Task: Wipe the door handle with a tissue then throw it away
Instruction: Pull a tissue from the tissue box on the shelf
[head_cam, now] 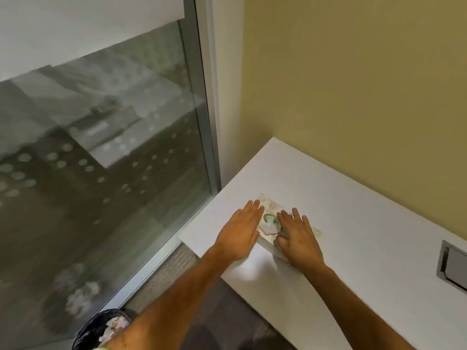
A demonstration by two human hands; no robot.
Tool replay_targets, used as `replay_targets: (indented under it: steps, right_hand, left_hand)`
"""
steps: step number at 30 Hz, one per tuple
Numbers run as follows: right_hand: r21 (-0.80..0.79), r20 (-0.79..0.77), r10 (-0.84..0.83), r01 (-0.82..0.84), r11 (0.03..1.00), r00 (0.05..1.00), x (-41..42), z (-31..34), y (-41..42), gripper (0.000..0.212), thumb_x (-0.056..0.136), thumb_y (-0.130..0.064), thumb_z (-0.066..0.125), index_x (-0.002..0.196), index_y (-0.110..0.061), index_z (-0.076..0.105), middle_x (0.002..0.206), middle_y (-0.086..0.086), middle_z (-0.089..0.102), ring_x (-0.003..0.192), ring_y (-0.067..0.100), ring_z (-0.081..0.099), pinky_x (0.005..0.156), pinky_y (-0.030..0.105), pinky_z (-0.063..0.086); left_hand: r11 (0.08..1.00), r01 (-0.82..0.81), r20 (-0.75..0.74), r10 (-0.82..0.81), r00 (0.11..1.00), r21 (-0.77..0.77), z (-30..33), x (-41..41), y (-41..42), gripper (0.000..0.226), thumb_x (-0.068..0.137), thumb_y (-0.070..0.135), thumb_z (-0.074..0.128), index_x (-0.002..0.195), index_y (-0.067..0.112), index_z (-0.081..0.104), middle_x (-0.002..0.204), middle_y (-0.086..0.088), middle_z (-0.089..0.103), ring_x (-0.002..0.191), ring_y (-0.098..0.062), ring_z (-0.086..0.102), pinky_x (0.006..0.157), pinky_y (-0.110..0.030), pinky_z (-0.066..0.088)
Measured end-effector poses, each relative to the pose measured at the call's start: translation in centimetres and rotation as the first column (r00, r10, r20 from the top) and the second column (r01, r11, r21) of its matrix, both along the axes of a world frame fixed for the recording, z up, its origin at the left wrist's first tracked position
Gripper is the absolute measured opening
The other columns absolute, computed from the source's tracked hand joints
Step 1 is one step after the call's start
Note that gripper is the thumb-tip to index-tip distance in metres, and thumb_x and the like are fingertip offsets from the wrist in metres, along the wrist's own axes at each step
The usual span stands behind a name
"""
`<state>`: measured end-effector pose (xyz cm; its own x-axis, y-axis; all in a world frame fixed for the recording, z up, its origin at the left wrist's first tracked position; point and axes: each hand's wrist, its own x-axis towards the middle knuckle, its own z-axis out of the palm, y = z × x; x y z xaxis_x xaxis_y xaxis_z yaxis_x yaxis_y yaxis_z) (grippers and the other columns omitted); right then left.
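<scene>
- Left hand (238, 231) lies flat, its grip released, steadying the tissue box (269, 202) on the surface (353, 210).
- Right hand (299, 237) covers the opening; whether it pinches the tissue (268, 229) is unclear.
- Wiping and discarding are both left to do.

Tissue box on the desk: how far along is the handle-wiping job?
Nothing looks done. In hand: left hand rests flat on the tissue box, right hand lies at its opening, where a tissue sticks up, not yet pulled out. Left: wiping the handle, out of view, then the bin.
</scene>
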<state>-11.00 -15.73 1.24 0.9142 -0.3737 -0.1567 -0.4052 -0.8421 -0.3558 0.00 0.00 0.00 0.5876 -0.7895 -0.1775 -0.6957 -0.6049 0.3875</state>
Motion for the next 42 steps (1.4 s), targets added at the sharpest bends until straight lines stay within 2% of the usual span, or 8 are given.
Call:
replay_targets:
  steps: [8, 12, 22, 24, 28, 32, 35, 42]
  right_hand:
    - [0.004, 0.035, 0.066, -0.066, 0.998, 0.997, 1.9, -3.0, 0.5, 0.041, 0.099, -0.015, 0.055, 0.141, -0.016, 0.054, 0.150, 0.004, 0.048, 0.146, 0.031, 0.032, 0.120, 0.044, 0.026]
    - [0.005, 0.041, -0.050, 0.050, 0.999, 0.998, 2.0, -3.5, 0.7, 0.027, 0.101, -0.024, 0.048, 0.117, -0.021, 0.069, 0.130, 0.002, 0.066, 0.118, 0.022, 0.060, 0.096, 0.034, 0.050]
    - [0.065, 0.304, -0.037, 0.019, 0.998, 0.952, 1.5, -0.3, 0.0, 0.012, 0.089, -0.013, 0.070, 0.096, -0.007, 0.076, 0.090, 0.013, 0.078, 0.075, 0.033, 0.073, 0.070, 0.037, 0.058]
    - [0.079, 0.334, -0.030, 0.003, 0.997, 0.942, 1.9, 1.1, 0.0, 0.013, 0.089, -0.013, 0.070, 0.098, -0.006, 0.075, 0.093, 0.013, 0.078, 0.077, 0.032, 0.073, 0.074, 0.037, 0.059]
    - [0.299, 0.333, -0.238, 0.137, 0.944, 0.912, 2.4, 4.1, 1.2, 0.026, 0.098, -0.026, 0.055, 0.111, -0.013, 0.073, 0.109, 0.005, 0.075, 0.092, 0.019, 0.068, 0.087, 0.027, 0.054]
    - [0.450, 0.415, -0.292, 0.085, 0.889, 0.862, 2.4, 7.6, 4.6, 0.022, 0.098, -0.024, 0.057, 0.108, -0.015, 0.074, 0.102, 0.001, 0.075, 0.089, 0.013, 0.068, 0.079, 0.019, 0.054]
    - [0.518, 0.430, -0.275, 0.014, 0.855, 0.860, 2.2, 9.6, 8.8, 0.015, 0.098, -0.018, 0.058, 0.102, -0.020, 0.072, 0.099, -0.001, 0.073, 0.089, 0.014, 0.069, 0.075, 0.012, 0.053]
    - [0.632, 0.463, -0.268, -0.103, 0.768, 0.845, 0.2, 11.4, 22.6, 0.050, 0.093, -0.023, 0.066, 0.135, -0.043, 0.047, 0.131, -0.019, 0.054, 0.097, -0.009, 0.059, 0.073, 0.003, 0.048]
  left_hand:
    - [0.998, 0.019, -0.062, -0.022, 0.998, -0.053, -4.0, 0.8, -1.1, 0.066, 0.112, 0.036, 0.040, 0.169, 0.015, 0.016, 0.177, 0.000, 0.004, 0.164, -0.021, 0.004, 0.128, -0.026, 0.000]
    - [0.986, 0.100, 0.097, -0.087, 0.991, -0.136, -5.1, 0.6, -1.2, 0.059, 0.097, 0.023, 0.072, 0.149, -0.001, 0.057, 0.158, -0.017, 0.049, 0.145, -0.040, 0.049, 0.115, -0.049, 0.043]
    - [0.986, 0.122, 0.132, -0.106, 0.986, -0.114, -3.9, 0.5, -0.7, 0.067, 0.078, 0.023, 0.092, 0.134, -0.006, 0.069, 0.143, -0.021, 0.064, 0.129, -0.041, 0.064, 0.097, -0.049, 0.061]
    - [0.987, 0.120, 0.135, -0.105, 0.985, -0.107, -3.5, 0.2, -0.6, 0.070, 0.081, 0.025, 0.090, 0.140, -0.005, 0.065, 0.149, -0.020, 0.059, 0.135, -0.038, 0.061, 0.104, -0.046, 0.058]
    - [0.997, -0.009, -0.122, 0.019, 0.992, 0.082, -0.9, 0.2, -0.2, 0.070, 0.113, 0.040, 0.035, 0.170, 0.016, 0.003, 0.178, 0.000, -0.004, 0.165, -0.020, -0.002, 0.134, -0.036, 0.006]
    - [0.949, -0.280, -0.418, 0.199, 0.886, -0.142, 3.7, -1.3, 4.1, 0.061, 0.110, 0.042, 0.043, 0.167, 0.025, 0.030, 0.175, 0.003, 0.025, 0.162, -0.016, 0.018, 0.132, -0.040, 0.021]
    - [0.872, -0.435, -0.612, 0.222, 0.759, -0.223, 7.0, -3.2, 8.8, 0.039, 0.104, 0.037, 0.054, 0.136, 0.020, 0.067, 0.136, 0.000, 0.069, 0.121, -0.019, 0.064, 0.100, -0.038, 0.053]
    - [0.676, -0.697, -0.635, 0.435, 0.639, -0.238, 12.4, -8.7, 22.3, 0.015, 0.090, 0.027, 0.068, 0.091, 0.014, 0.077, 0.081, -0.002, 0.075, 0.063, -0.003, 0.055, 0.063, -0.022, 0.044]
